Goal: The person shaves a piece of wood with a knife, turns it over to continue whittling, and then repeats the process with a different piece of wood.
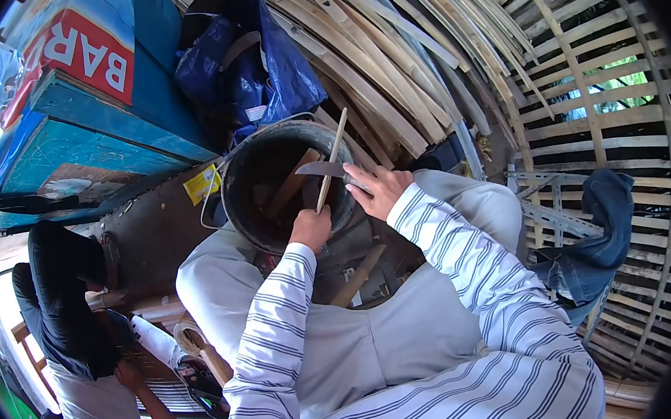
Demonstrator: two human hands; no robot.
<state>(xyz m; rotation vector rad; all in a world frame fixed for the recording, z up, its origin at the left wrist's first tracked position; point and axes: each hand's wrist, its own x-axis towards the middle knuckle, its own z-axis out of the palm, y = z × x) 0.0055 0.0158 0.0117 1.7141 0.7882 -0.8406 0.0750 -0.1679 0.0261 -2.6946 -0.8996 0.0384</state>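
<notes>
My left hand [311, 230] is closed around the lower end of a thin bamboo strip [337, 147], which points up and slightly right over a dark bucket [231, 188]. In my right hand [381, 189] is a knife [321, 168], its handle mostly hidden by the fingers. The blade points left and crosses the strip, apparently touching it. Inside the bucket, below the blade, leans a flat piece of wood [289, 185]. Both hands are near the bucket's right and front rim, between my knees.
Long bamboo slats [388, 85] lie behind the bucket. A blue plastic bag [284, 78] and a blue cabinet [98, 142] stand at the back left. Another person [84, 351] sits at the left. A woven bamboo wall [583, 124] and blue jeans [594, 243] are at the right.
</notes>
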